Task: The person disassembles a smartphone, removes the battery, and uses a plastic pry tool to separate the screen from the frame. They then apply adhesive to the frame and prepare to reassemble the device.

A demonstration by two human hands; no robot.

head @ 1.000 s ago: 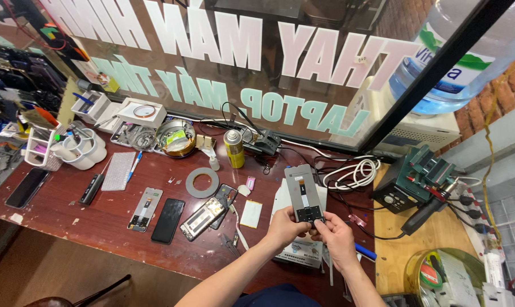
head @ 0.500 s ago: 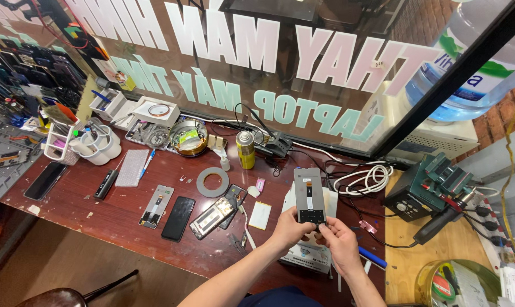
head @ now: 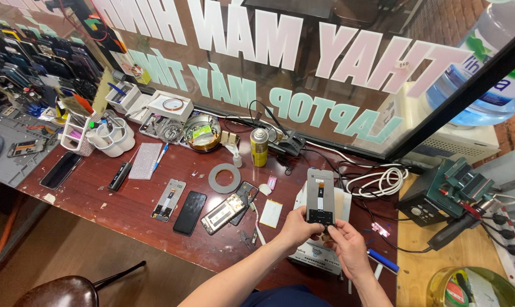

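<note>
A dark red wooden table (head: 98, 199) carries the clutter. Near its middle lies a grey tape ring (head: 224, 178), with a yellow spray can (head: 259, 147) standing at one o'clock from it. At seven o'clock from the ring lie a black phone (head: 189, 212) and, just beside it at nine o'clock, a phone frame (head: 168, 199). An opened phone body (head: 224, 213) lies at three o'clock from the black phone. A white cable coil (head: 378, 182) rests far toward three o'clock.
</note>
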